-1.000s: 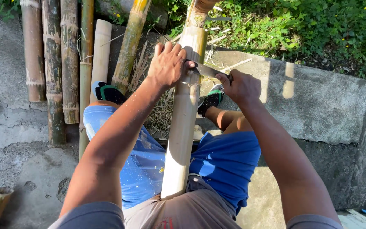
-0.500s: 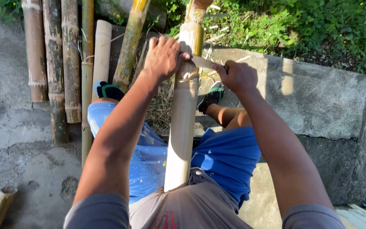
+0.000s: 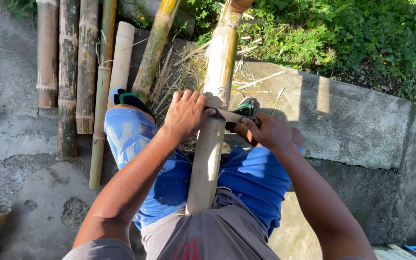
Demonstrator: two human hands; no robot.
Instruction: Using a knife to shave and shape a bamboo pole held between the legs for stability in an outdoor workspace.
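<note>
A seated person in blue shorts works a long, pale peeled bamboo pole (image 3: 211, 144) that runs up between the knees from the lap to the grass. The left hand (image 3: 185, 114) rests on the pole's left side, fingers (image 3: 188, 96) curled over one end of a thin, flat-bladed tool (image 3: 227, 114) that lies crosswise on the pole; the grip looks closed, though the palm side is hidden. The right hand (image 3: 269, 131) sits just right of the pole, fingers (image 3: 252, 124) folded tight around the tool's other end, the thumb pressed along it. Between the two sets of fingers the blade touches the pole's upper face. Beyond the fingertips, the pole turns yellow-green and leans on a low grey concrete kerb (image 3: 352, 120), where dry straw-coloured shavings (image 3: 188, 67) are heaped. To the left of the left fingers, well apart, a row of weathered brown and green bamboo stalks (image 3: 68, 72) lies on the cracked concrete ground (image 3: 10, 144). A dark sandal with green trim (image 3: 128, 99) shows just beside the left knuckles; another (image 3: 245, 109) peeks out behind the tool.
</note>
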